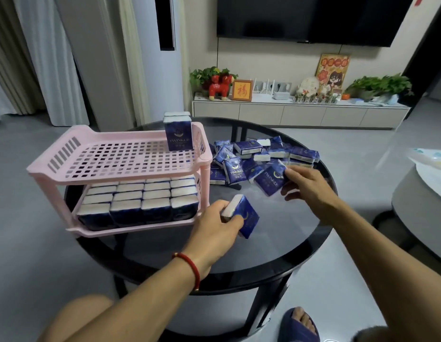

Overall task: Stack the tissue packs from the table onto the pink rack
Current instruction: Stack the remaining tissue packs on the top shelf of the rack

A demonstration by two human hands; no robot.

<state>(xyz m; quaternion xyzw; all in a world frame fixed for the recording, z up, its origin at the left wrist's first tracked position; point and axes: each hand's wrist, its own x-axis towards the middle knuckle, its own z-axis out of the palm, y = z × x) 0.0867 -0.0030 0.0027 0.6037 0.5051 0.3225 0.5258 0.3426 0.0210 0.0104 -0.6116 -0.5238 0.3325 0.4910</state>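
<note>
L hand grips 1 tissue pack beside pink rack; R hand pinches another pack at pile.

Navy tissue packs with white ends, pale pink grid-holed rack, dark glass table.

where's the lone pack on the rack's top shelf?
In the head view, the upright tissue pack stands in the far right corner of the pink rack top shelf, against its rim, left of the loose pile on the table.
</note>
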